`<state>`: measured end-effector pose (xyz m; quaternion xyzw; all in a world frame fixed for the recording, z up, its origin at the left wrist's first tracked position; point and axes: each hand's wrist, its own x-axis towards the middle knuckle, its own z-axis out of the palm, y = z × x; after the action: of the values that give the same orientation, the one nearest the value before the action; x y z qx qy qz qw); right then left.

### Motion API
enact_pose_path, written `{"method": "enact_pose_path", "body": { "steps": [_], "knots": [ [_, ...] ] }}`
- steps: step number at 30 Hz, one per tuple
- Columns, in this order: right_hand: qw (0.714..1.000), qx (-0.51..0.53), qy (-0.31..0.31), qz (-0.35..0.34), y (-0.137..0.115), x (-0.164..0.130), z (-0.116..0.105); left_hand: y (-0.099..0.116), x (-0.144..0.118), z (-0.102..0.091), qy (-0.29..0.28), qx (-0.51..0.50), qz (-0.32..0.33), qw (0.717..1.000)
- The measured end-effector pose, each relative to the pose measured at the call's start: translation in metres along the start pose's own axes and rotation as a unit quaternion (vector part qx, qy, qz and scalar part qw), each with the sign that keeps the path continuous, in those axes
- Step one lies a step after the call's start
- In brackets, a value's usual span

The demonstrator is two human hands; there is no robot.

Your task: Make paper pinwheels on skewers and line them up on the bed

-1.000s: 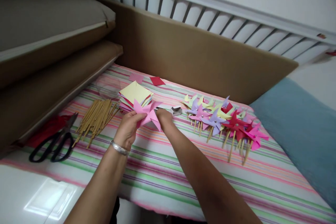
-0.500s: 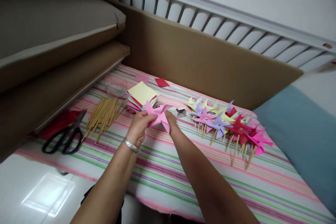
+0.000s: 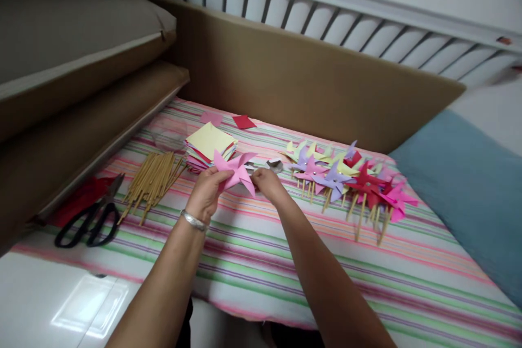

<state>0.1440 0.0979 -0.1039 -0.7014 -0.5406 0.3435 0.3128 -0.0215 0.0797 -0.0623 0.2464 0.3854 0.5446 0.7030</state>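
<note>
A pink paper pinwheel head (image 3: 236,168) with folded blades is pinched between the thumb and fingers of my left hand (image 3: 207,190), which wears a silver bracelet. Just right of the blades is my right hand (image 3: 266,181), its fingers curled together; what they hold, if anything, is hidden. Behind the pinwheel lies a stack of coloured paper squares (image 3: 210,140), pale yellow on top. A small grey container (image 3: 274,165) sits beyond my right hand. Finished pinwheels on sticks (image 3: 335,180), in pink, purple, yellow and red, lie grouped to the right.
Left of my hands lies a pile of thin wooden sticks (image 3: 151,180). Black-handled scissors (image 3: 90,223) rest by red material (image 3: 75,201). Single red (image 3: 244,122) and pink (image 3: 211,118) papers lie at the back. A brown board (image 3: 305,76) borders the striped cloth (image 3: 253,250); padded panels (image 3: 81,38) overhang the left.
My right hand has drawn away from the pinwheel to its right side, fingers curled. My left hand still holds the pinwheel. The whole view has shifted slightly.
</note>
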Motion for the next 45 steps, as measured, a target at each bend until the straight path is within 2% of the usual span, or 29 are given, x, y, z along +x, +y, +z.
{"method": "enact_pose_path", "body": {
  "steps": [3, 7, 12, 16, 20, 30, 45],
  "knots": [
    [0.994, 0.102, -0.004, 0.024, 0.025, -0.033, -0.018, -0.006, 0.001, 0.003, 0.0, 0.004, -0.002, 1.0],
    [0.974, 0.222, 0.03, 0.024, 0.05, -0.062, -0.031, -0.022, 0.001, 0.006, -0.01, 0.034, -0.018, 0.999],
    [0.952, 0.304, 0.035, -0.013, 0.042, -0.064, -0.048, -0.044, 0.003, 0.007, 0.001, 0.068, -0.017, 0.998],
    [0.959, 0.254, 0.066, -0.108, 0.025, -0.075, -0.062, -0.056, 0.004, 0.014, 0.002, 0.087, -0.02, 0.996],
    [0.961, 0.164, 0.101, -0.199, 0.015, -0.088, -0.06, -0.064, -0.001, 0.022, -0.024, 0.093, -0.009, 0.995],
    [0.967, 0.137, 0.093, -0.193, 0.012, -0.09, -0.037, -0.072, -0.016, 0.029, -0.065, 0.086, 0.027, 0.994],
    [0.976, 0.122, 0.093, -0.157, 0.019, -0.086, -0.037, -0.07, -0.02, 0.03, -0.095, 0.099, 0.019, 0.99]
  ]
}}
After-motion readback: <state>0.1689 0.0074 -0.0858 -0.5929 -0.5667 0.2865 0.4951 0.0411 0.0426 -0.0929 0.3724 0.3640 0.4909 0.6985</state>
